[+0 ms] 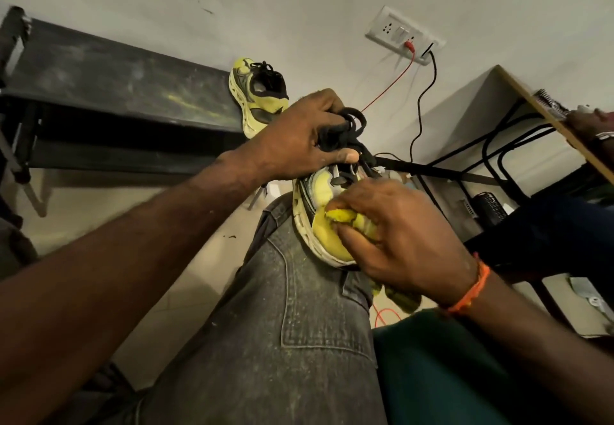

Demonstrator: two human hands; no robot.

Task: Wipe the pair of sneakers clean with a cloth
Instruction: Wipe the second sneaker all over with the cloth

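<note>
on the knee, left hand (299,139) grips the sneaker (319,212) by its laces; right hand (398,238) presses a bunched yellow cloth (345,217) to it.

Black laces (349,132) crowding shoe's top

One sneaker (315,212) rests on the knee (299,242); the other sneaker (257,95) leans behind against the wall (299,2).

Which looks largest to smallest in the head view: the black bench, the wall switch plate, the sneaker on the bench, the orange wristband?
1. Black bench
2. Sneaker on the bench
3. Wall switch plate
4. Orange wristband

The last two look close; the wristband sits much nearer the camera, so their order is unsure.
</note>
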